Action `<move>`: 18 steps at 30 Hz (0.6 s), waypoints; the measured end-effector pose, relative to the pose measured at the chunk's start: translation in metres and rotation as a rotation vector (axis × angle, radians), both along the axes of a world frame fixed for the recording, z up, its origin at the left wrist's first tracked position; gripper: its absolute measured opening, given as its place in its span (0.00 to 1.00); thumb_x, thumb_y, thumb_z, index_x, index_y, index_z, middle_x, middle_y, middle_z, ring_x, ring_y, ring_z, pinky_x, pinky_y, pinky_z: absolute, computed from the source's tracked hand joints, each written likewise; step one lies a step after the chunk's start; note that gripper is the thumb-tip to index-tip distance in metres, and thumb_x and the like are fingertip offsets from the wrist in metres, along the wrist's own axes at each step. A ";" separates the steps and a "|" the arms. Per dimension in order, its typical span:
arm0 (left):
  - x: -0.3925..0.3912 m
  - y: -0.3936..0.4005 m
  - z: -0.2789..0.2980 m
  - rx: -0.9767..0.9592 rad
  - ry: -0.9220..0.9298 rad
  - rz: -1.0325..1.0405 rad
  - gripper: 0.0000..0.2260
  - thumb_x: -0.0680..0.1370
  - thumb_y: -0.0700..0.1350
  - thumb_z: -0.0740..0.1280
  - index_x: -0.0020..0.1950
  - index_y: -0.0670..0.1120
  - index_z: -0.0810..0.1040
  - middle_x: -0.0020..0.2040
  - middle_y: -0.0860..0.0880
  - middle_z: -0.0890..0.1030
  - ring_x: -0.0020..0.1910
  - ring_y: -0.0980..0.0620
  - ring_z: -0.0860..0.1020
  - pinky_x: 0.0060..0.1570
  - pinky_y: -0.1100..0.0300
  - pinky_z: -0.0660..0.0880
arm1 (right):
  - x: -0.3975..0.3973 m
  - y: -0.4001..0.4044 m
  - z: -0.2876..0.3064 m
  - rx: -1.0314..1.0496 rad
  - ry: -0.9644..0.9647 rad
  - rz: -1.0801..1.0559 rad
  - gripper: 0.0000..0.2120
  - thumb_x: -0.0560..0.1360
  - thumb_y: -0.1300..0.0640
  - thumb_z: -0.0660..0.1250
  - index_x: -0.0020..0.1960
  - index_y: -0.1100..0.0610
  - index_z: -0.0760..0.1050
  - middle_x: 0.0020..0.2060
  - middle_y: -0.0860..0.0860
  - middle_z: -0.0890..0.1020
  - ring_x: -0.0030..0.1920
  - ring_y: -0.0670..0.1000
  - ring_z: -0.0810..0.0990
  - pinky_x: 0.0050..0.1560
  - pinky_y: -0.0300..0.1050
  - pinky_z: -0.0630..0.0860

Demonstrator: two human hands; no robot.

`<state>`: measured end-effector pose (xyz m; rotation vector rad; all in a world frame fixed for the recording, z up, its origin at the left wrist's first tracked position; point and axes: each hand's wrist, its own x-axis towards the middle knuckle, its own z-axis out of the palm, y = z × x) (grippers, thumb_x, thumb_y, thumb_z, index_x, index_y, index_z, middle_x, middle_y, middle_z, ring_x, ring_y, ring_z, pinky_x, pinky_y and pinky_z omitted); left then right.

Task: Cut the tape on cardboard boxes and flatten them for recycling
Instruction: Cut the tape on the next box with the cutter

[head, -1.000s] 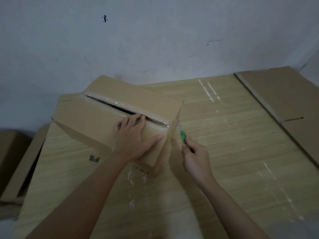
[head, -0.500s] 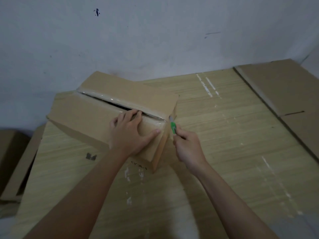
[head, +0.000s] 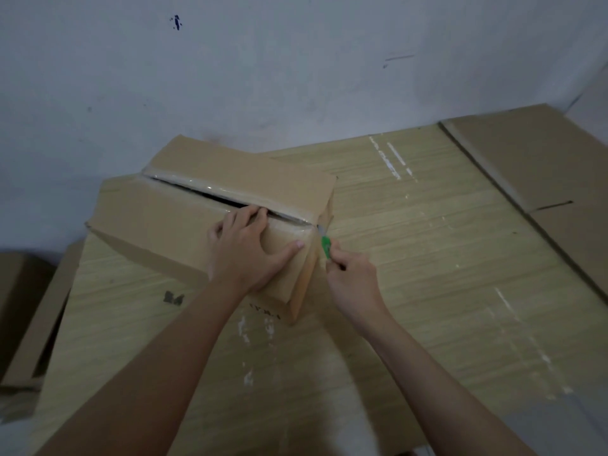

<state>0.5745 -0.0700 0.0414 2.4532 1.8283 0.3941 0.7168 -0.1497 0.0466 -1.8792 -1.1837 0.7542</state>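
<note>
Risk: green utility knife (head: 326, 247), gripped in right hand (head: 353, 280), skidding off tape (head: 307, 225) toward left hand (head: 246, 250) fingers spread atop cardboard box (head: 210, 222).

Left hand (head: 245, 248), right hand (head: 353, 279) — bare; forearms bare too — no sleeves, gloves, jewellery visible.

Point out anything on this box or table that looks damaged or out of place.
The box sits skewed on the table, its top seam already gaping dark between the flaps. White scuffs streak the tabletop. The left hand presses the box; the right hand holds a green cutter.
</note>
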 end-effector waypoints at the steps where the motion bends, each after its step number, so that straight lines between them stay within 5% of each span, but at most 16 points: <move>1: 0.000 0.000 0.000 -0.001 0.000 0.001 0.46 0.62 0.75 0.44 0.68 0.48 0.70 0.68 0.52 0.68 0.67 0.51 0.62 0.63 0.52 0.56 | -0.001 -0.001 0.000 -0.001 0.013 -0.002 0.17 0.77 0.66 0.59 0.65 0.61 0.74 0.62 0.56 0.78 0.63 0.53 0.74 0.52 0.29 0.63; 4: 0.000 0.000 0.000 0.000 0.000 0.004 0.45 0.62 0.75 0.45 0.68 0.48 0.70 0.68 0.52 0.69 0.67 0.50 0.63 0.62 0.52 0.56 | -0.004 -0.002 -0.001 0.006 0.086 -0.041 0.16 0.77 0.65 0.60 0.63 0.60 0.76 0.54 0.52 0.81 0.57 0.51 0.78 0.55 0.38 0.69; 6: 0.000 0.000 -0.001 0.005 0.002 0.004 0.45 0.62 0.75 0.45 0.67 0.48 0.71 0.68 0.52 0.69 0.67 0.50 0.63 0.62 0.52 0.56 | -0.005 -0.002 -0.005 -0.007 0.151 -0.055 0.16 0.77 0.64 0.60 0.61 0.57 0.78 0.44 0.48 0.80 0.46 0.48 0.77 0.49 0.43 0.74; 8: 0.000 0.000 0.000 0.007 0.001 0.008 0.45 0.62 0.75 0.45 0.67 0.48 0.71 0.67 0.52 0.69 0.66 0.50 0.64 0.62 0.53 0.56 | -0.005 -0.002 -0.011 -0.021 0.220 -0.040 0.15 0.77 0.62 0.60 0.56 0.50 0.81 0.34 0.42 0.74 0.35 0.42 0.71 0.36 0.38 0.70; 11: 0.001 0.000 0.000 0.001 0.002 0.006 0.46 0.61 0.75 0.45 0.67 0.48 0.71 0.67 0.52 0.69 0.67 0.50 0.63 0.62 0.52 0.56 | -0.005 -0.003 -0.015 -0.049 0.317 -0.035 0.13 0.76 0.61 0.60 0.48 0.44 0.77 0.28 0.39 0.68 0.31 0.37 0.64 0.31 0.33 0.61; 18: 0.002 0.001 -0.001 0.006 -0.004 -0.001 0.46 0.62 0.75 0.45 0.67 0.47 0.72 0.67 0.51 0.70 0.66 0.49 0.65 0.62 0.51 0.57 | -0.006 -0.020 0.007 -0.075 0.492 -0.003 0.18 0.77 0.67 0.59 0.33 0.50 0.76 0.18 0.39 0.71 0.19 0.36 0.66 0.19 0.28 0.59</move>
